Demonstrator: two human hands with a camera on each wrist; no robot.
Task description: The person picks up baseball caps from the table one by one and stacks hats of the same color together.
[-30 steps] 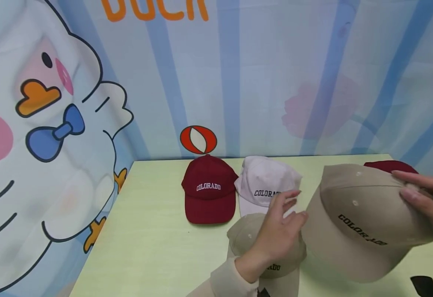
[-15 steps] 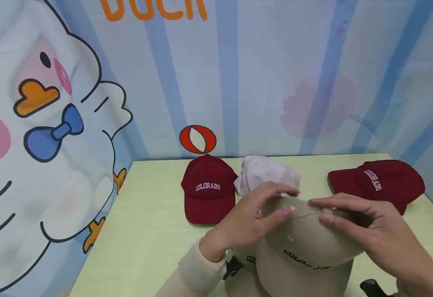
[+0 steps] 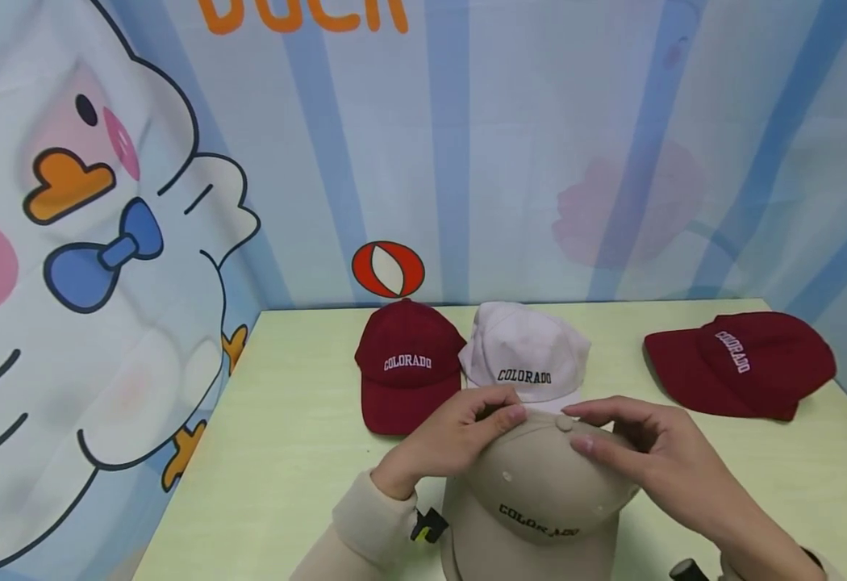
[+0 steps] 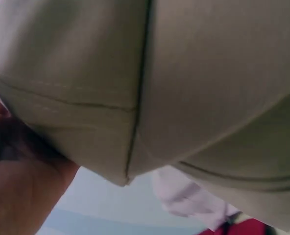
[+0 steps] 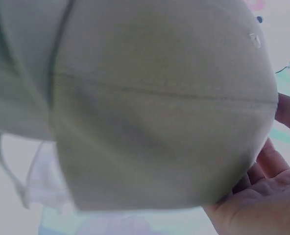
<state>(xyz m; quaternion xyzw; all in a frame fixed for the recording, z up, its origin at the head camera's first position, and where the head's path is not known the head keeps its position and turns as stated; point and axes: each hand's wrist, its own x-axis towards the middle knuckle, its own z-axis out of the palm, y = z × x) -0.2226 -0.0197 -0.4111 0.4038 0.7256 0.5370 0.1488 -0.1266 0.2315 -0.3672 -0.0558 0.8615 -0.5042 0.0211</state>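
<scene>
In the head view a khaki baseball cap (image 3: 540, 476) with black COLORADO lettering sits in front of me, crown up and brim toward me. My left hand (image 3: 445, 440) holds the left back of its crown between thumb and fingers. On the other side, my right hand (image 3: 656, 456) grips the crown near the top button. A second khaki cap lies beneath, mostly hidden; part of its brim edge (image 3: 450, 532) shows at the left. Both wrist views are filled by khaki cloth, with the left hand (image 4: 27, 181) and right hand (image 5: 267, 196) at the sides.
A dark red cap (image 3: 407, 371) and a white cap (image 3: 528, 351) stand side by side at the table's back. Another dark red cap (image 3: 750, 363) lies sideways at the right. Behind the pale green table (image 3: 278, 452) hangs a printed duck backdrop (image 3: 511, 161).
The upper khaki cap has come left from the right side in my right hand, down over the other khaki cap. My left hand has moved from above the lower cap to the upper one.
</scene>
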